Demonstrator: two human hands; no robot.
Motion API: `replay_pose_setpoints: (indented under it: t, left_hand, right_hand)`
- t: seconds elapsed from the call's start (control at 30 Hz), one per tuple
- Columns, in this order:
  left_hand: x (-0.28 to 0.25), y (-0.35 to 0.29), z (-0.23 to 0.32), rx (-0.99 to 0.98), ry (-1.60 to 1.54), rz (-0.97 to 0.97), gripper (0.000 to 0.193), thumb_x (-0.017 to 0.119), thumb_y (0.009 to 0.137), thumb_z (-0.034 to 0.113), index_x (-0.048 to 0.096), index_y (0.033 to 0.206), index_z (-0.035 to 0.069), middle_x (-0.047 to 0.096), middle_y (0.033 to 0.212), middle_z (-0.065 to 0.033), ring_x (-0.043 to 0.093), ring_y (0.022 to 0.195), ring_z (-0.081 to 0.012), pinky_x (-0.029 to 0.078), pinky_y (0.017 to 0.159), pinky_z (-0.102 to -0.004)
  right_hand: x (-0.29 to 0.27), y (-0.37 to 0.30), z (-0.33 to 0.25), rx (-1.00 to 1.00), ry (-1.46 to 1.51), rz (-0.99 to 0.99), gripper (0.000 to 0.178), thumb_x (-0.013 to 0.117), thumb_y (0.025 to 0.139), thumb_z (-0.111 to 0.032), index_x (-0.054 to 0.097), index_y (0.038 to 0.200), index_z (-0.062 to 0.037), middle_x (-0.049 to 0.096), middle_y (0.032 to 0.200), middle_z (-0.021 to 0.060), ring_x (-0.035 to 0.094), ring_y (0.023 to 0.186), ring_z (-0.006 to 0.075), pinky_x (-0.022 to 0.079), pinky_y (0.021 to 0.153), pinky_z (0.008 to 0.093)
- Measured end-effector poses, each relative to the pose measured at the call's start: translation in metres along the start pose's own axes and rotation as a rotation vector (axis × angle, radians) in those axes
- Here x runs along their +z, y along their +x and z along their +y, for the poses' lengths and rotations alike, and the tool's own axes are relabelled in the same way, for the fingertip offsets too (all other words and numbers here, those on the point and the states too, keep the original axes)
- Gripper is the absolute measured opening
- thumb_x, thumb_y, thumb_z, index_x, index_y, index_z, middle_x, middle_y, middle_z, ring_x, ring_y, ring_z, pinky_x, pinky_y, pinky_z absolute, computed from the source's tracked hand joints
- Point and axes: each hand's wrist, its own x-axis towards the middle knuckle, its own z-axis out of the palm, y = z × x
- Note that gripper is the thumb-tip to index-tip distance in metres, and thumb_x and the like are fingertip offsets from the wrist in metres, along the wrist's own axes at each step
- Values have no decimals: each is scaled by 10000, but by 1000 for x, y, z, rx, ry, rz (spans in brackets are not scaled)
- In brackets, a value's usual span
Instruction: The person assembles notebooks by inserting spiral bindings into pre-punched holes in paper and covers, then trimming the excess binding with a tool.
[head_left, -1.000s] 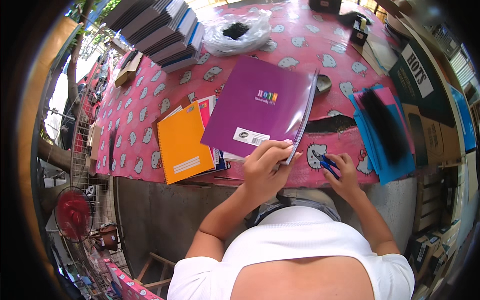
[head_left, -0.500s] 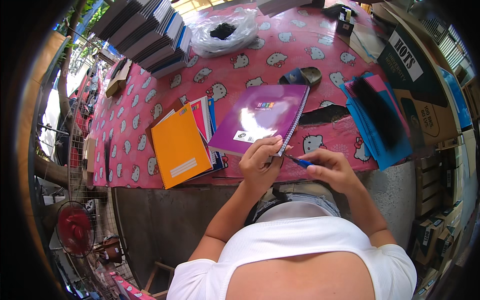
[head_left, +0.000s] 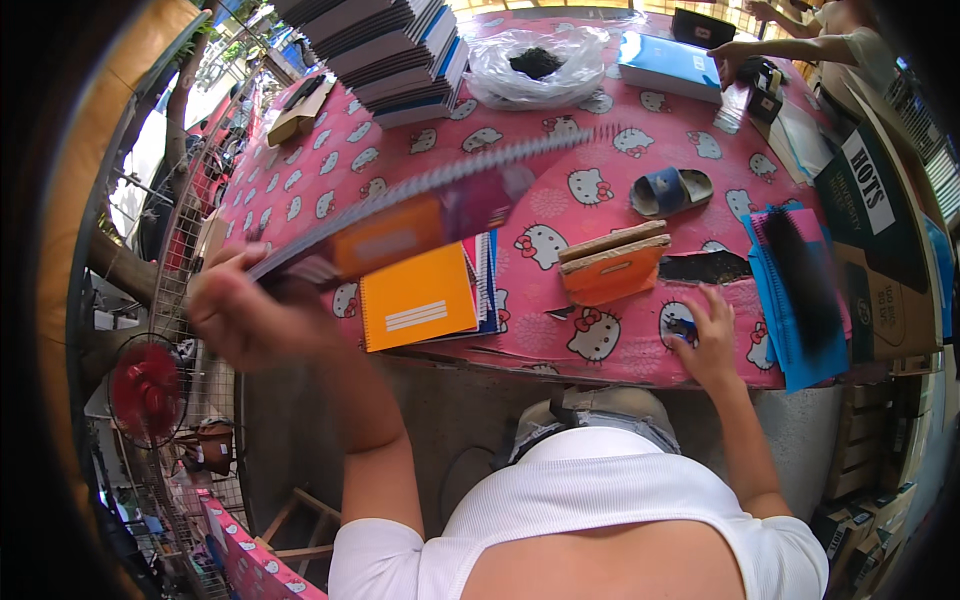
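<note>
My left hand [head_left: 245, 312], blurred by motion, grips one end of a spiral notebook [head_left: 430, 215] with a purple cover. The notebook is tilted up above the table's left part, spiral edge uppermost. Below it lies an orange notebook [head_left: 415, 300] on top of several others. My right hand [head_left: 715, 345] is low over the table's front right, thumb and fingers apart. A small blue-handled tool [head_left: 683, 328] shows between the fingertips, seemingly on the tablecloth; its tip is hard to make out. Left of that hand stands an orange block with bare wood edges [head_left: 612, 275].
Tall notebook stacks [head_left: 390, 60] stand at the back left, beside a clear plastic bag [head_left: 540, 75] of black bits. A slipper [head_left: 670, 192] lies mid-table. Blue notebooks [head_left: 790, 300] and a carton [head_left: 870, 220] are at right. Another person's hand [head_left: 735, 60] touches a blue-topped stack [head_left: 668, 65].
My left hand has lifted the purple notebook and swung it left, uncovering the orange block. My right hand has moved right and lower, its fingers parting around the tool. Another person has come into view.
</note>
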Motion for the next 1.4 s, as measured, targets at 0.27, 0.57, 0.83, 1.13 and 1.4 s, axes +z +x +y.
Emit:
replay_pose_setpoints:
  t: [0.27, 0.57, 0.83, 1.13, 1.4]
  left_hand:
    - [67, 18, -70, -47, 252, -790, 167, 707, 829, 154, 645, 721, 42, 606, 606, -24, 549, 535, -133, 399, 502, -272]
    - [-83, -186, -112, -808, 1003, -1729, 946, 224, 813, 800, 24, 1510, 192, -93, 1560, -142, -99, 1433, -344, -89, 1040, -676]
    - [-167, -151, -163, -1635, 710, -674, 820, 509, 843, 641, 371, 1381, 38, 436, 1366, -168, 415, 1268, -300, 270, 1047, -554]
    - [-159, -155, -201, -2225, -339, -528, 517, 736, 786, 290, 538, 1182, 24, 628, 1083, -111, 640, 944, -212, 547, 808, -411]
    - [-157, -143, -229, -2464, -535, -777, 420, 761, 729, 189, 583, 1078, 38, 654, 964, -107, 653, 865, -219, 551, 785, -377]
  right_hand:
    - [19, 137, -62, -337, -158, -59, 603, 795, 634, -215, 557, 1183, -147, 541, 1100, 76, 499, 1104, 279, 362, 907, 475]
    - [24, 177, -48, -72, -92, 146, 492, 800, 646, -231, 616, 1087, -115, 581, 993, 70, 554, 967, 287, 418, 796, 418]
    - [44, 171, -126, -62, 166, 96, 711, 757, 741, -377, 487, 1250, 41, 496, 1219, 183, 538, 1052, 285, 429, 904, 390]
    - [193, 177, -214, 450, 537, -360, 851, 689, 770, -571, 448, 1230, 103, 563, 1119, 237, 607, 940, 272, 473, 859, 358]
    - [167, 187, -242, 836, 928, -309, 765, 718, 769, -525, 510, 1171, 92, 601, 1052, 206, 651, 864, 218, 556, 696, 353]
